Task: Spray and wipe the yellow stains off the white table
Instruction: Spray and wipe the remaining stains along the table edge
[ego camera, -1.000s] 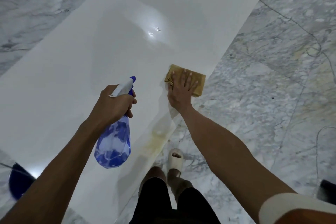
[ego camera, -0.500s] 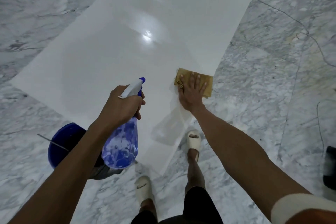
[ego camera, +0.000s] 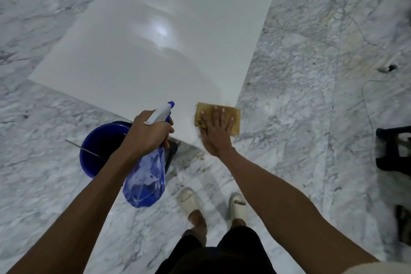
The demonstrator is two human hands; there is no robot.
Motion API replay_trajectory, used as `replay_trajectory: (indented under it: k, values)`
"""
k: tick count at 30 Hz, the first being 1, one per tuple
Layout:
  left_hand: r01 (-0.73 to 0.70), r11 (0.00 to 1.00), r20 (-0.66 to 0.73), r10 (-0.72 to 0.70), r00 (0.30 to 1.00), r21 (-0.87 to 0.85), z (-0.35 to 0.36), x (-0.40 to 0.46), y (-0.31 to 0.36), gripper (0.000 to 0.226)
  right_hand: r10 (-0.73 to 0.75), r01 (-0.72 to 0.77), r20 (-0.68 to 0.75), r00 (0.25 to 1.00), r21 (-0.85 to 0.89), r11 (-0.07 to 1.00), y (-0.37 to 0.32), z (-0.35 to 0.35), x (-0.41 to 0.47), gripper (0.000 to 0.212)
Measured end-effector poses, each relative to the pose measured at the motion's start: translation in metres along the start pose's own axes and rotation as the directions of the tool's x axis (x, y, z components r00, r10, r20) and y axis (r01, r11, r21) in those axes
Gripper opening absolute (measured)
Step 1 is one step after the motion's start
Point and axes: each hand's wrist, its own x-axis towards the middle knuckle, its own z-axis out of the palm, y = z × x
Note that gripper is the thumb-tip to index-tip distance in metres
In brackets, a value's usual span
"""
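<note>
The white table (ego camera: 155, 55) stretches away from me, glossy, with a light glare near its middle. At its near right corner lies a yellow-brown cloth (ego camera: 234, 115), partly hanging over the edge. My right hand (ego camera: 216, 133) presses flat on the cloth with fingers spread. My left hand (ego camera: 149, 133) grips the neck of a blue translucent spray bottle (ego camera: 145, 180) with a white and blue nozzle pointing away over the table's near edge. No yellow stain shows on the visible table surface.
A blue bucket (ego camera: 100, 147) stands on the marble floor under the table's near edge, left of the bottle. My feet in pale slippers (ego camera: 189, 200) are just below the corner. A dark stool-like object (ego camera: 393, 149) sits at the far right. Small yellowish crumbs lie on the floor near the corner.
My right hand has slid the cloth toward me along the table's right edge to the near corner. The yellow stain seen earlier is no longer visible. I have stepped back, and the bucket came into view.
</note>
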Motion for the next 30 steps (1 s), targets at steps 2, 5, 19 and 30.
replay_trajectory:
  k: [2, 5, 19, 30]
  values:
    - [-0.017, 1.000, 0.005, 0.017, 1.000, 0.007, 0.001, -0.011, -0.003, 0.040, -0.019, 0.019, 0.030, 0.999, -0.003, 1.000, -0.007, 0.006, -0.028, 0.068]
    - [-0.067, 0.995, 0.028, 0.065, 0.997, 0.069, 0.006, -0.025, -0.004, 0.045, -0.056, 0.053, 0.083, 0.995, 0.046, 0.998, -0.016, 0.010, -0.067, 0.072]
    - [-0.219, 0.965, 0.113, 0.204, 0.972, 0.142, 0.043, -0.057, 0.021, 0.016, -0.128, -0.113, 0.326, 0.937, 0.627, 0.771, -0.005, -0.075, -0.108, 0.043]
    - [-0.310, 0.942, 0.056, 0.306, 0.951, 0.127, 0.071, -0.063, 0.071, 0.014, 0.241, -0.155, 0.197, 0.950, 0.970, -0.186, 0.053, -0.216, -0.078, 0.059]
